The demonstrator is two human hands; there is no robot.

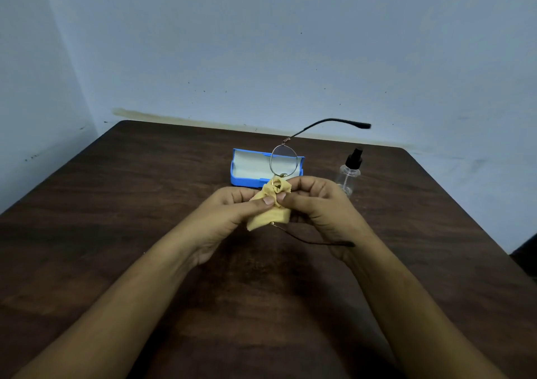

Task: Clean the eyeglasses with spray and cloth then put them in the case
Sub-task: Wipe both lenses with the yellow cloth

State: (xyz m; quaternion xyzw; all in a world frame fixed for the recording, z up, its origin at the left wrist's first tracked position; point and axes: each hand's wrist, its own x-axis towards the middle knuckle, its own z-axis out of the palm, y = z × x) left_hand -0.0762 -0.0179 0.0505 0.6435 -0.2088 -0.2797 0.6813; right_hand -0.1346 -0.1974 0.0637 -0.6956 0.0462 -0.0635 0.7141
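While I rub one lens at frame centre, my left hand (232, 208) and right hand (318, 202) pinch the cloth (268, 218) round it with curled fingers (293, 202), steadying the glasses (283, 160) before the open case (250, 172).

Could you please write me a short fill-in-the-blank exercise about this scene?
1. The left hand and right hand pinch a ____ cloth onto the eyeglasses.
2. The blue case behind them lies ____.
3. The clear spray bottle has a ____ nozzle.
Missing words: yellow; open; black.
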